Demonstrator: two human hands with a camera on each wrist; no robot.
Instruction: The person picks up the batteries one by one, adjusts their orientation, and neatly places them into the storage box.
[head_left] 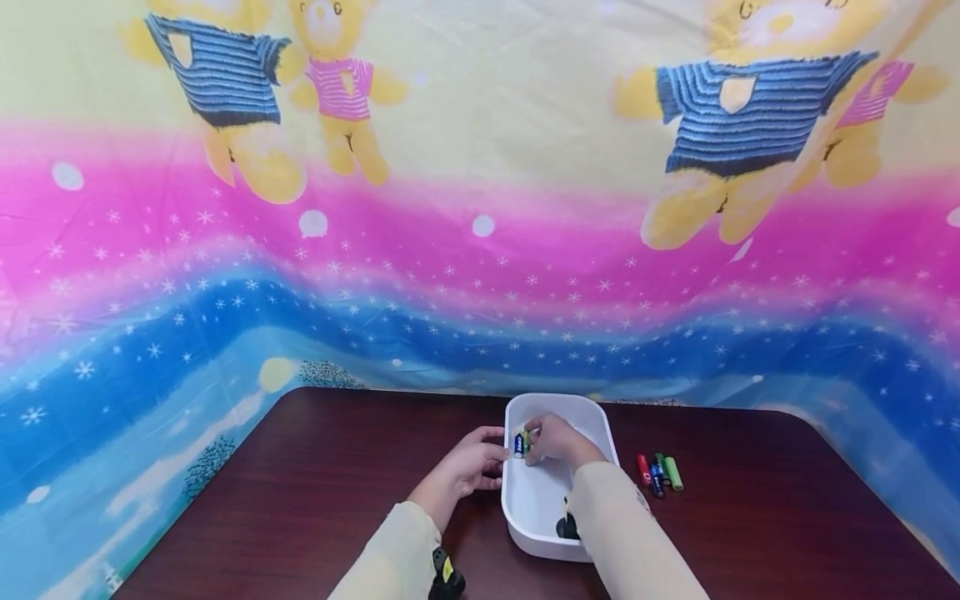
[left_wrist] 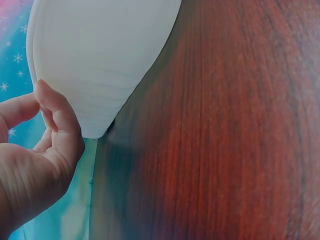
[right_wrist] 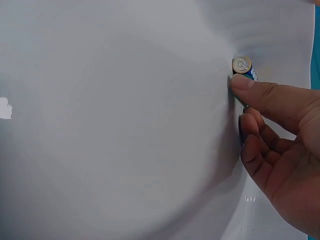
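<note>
A white rectangular tray (head_left: 543, 500) stands on the table. Inside it, by the left wall, a blue battery (head_left: 519, 445) stands beside a green battery (head_left: 527, 437). My right hand (head_left: 558, 442) reaches into the tray and pinches the green battery between thumb and fingers, which mostly hide it. In the right wrist view, the blue battery's metal end (right_wrist: 242, 64) shows just above my thumb. My left hand (head_left: 472, 462) is at the tray's outer left side, its relaxed fingers touching the wall near the rim, as the left wrist view shows (left_wrist: 55, 125).
Several loose batteries, among them a red battery (head_left: 643, 470) and a light green battery (head_left: 673, 473), lie on the dark wooden table (head_left: 360, 483) right of the tray. A printed bear curtain (head_left: 480, 275) hangs behind the table and along its sides.
</note>
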